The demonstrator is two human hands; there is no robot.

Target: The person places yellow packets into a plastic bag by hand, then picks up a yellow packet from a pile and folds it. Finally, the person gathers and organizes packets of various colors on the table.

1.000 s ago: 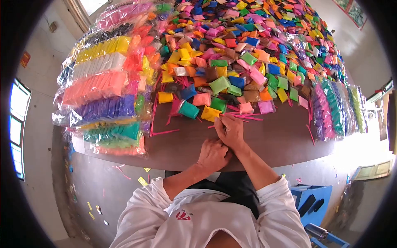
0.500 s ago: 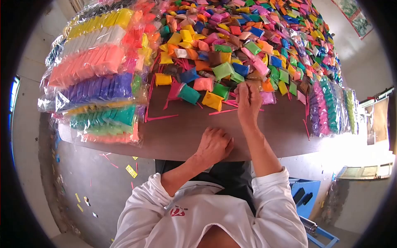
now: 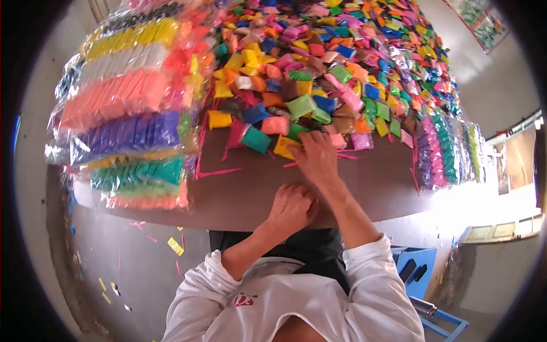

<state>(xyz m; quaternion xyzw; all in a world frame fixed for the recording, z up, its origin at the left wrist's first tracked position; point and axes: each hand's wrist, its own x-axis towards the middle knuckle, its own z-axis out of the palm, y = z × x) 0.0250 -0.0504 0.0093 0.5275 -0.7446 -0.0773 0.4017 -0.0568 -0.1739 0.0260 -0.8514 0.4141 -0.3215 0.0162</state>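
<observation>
The right hand reaches far across the table from the near side, palm down with fingers bent at the right end of the yellow packet, though whether they pinch it I cannot tell, while the left hand lies loosely curled near the table's near edge. The yellow packet sits at the near edge of the loose pile, its long axis running roughly left to right. Clear bags on the left hold rows of yellow, white, coral, purple and teal packets; clear bags on the right hold purple, pink and teal ones.
</observation>
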